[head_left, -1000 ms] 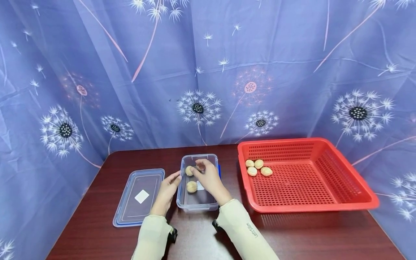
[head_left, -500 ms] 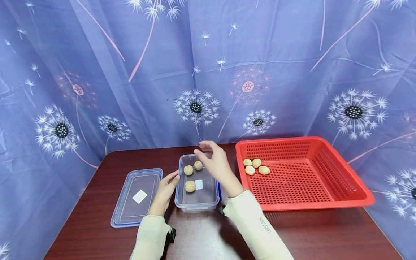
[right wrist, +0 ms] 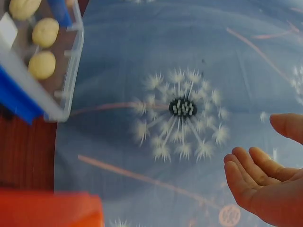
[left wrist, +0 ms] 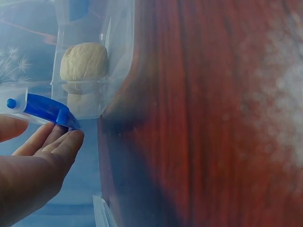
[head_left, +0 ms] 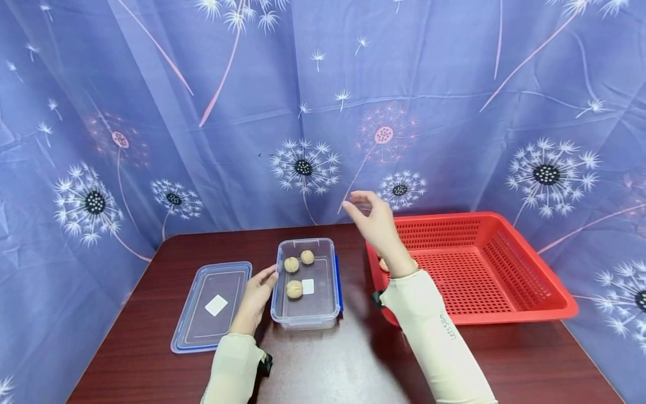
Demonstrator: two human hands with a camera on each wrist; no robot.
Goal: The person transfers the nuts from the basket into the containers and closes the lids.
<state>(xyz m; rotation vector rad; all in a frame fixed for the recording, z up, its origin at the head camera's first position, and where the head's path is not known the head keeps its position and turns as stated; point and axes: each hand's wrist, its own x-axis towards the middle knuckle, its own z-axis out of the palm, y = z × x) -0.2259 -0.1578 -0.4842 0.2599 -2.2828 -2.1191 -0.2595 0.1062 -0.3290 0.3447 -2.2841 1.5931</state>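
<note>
A clear plastic food container [head_left: 305,322] stands on the table with 3 walnuts [head_left: 294,289] inside. Along its left side, my left hand [head_left: 256,292] rests its fingertips. In the left wrist view those fingers [left wrist: 66,142] touch the container's blue latch [left wrist: 47,109], extended rather than curled. My right hand [head_left: 377,224] is raised over the near-left corner region of a red plastic basket [head_left: 479,322]. Nothing is between its thumb and fingers, which are spread apart in the right wrist view [right wrist: 265,175]. Walnuts in the basket [head_left: 384,265] are mostly hidden behind the right wrist.
To the left of the container lies its clear lid [head_left: 192,331] with a blue seal and a white label. A blue patterned curtain [head_left: 242,179] hangs behind the dark wooden table [head_left: 313,370].
My right hand has left the container and moved right and up to the basket, uncovering a third walnut in the container. My left hand has stayed at the container's side.
</note>
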